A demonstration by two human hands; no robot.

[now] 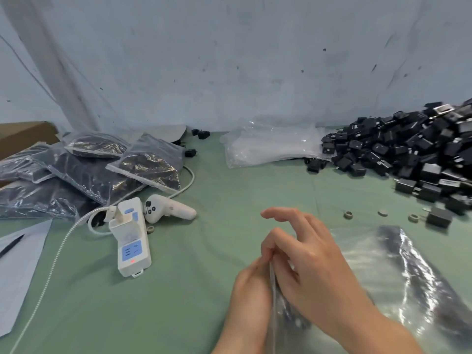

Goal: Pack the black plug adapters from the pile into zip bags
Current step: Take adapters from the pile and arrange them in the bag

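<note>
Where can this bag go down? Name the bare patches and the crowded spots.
Bare green cloth lies between the power strip and the left hand, and in the middle, between the filled bags and the empty bags. Crowded: the adapter pile at right, the filled bags at left.

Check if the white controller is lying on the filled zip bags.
No, the controller rests on the green cloth beside the power strip.

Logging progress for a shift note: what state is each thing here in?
held bag: holds adapters, seal unclear
left hand: pinches its edge
right hand: pinches same edge
pile: loose, unpacked
empty bags: flat, stacked
packed bags: filled, heaped
power strip: red light on, charger plugged in
</note>
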